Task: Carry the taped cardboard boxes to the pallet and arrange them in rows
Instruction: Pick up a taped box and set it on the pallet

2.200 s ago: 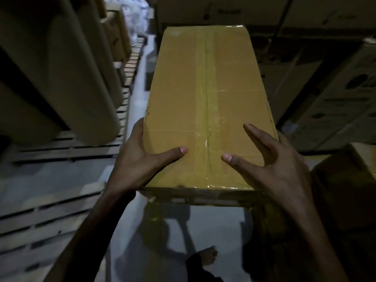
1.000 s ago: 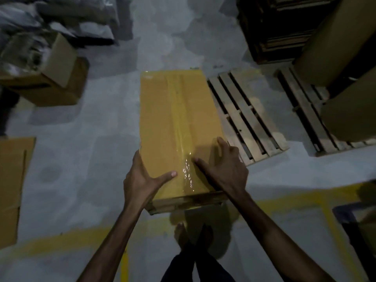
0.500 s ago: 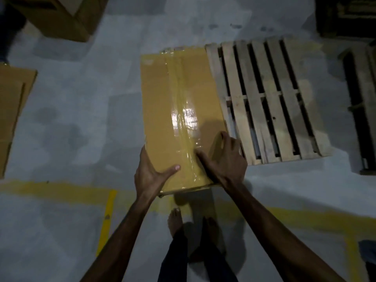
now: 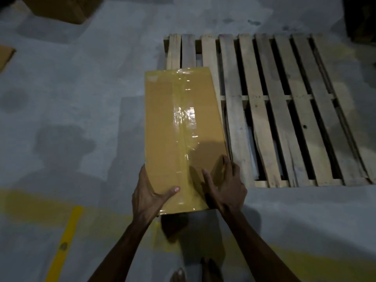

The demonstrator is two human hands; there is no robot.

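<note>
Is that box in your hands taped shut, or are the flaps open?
Shut. Glossy tape runs down the centre seam of the box, and its top lies flat with no edge lifted.

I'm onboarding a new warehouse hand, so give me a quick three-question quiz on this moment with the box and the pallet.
1. True or false: the wooden pallet already carries a row of boxes.
2. The left hand and right hand grip the taped box at its: A) far end, B) near end, C) middle.
3. Fill in: in this view the pallet lies mostly to the box's ____ side.
Key: 1 false; 2 B; 3 right.
</note>
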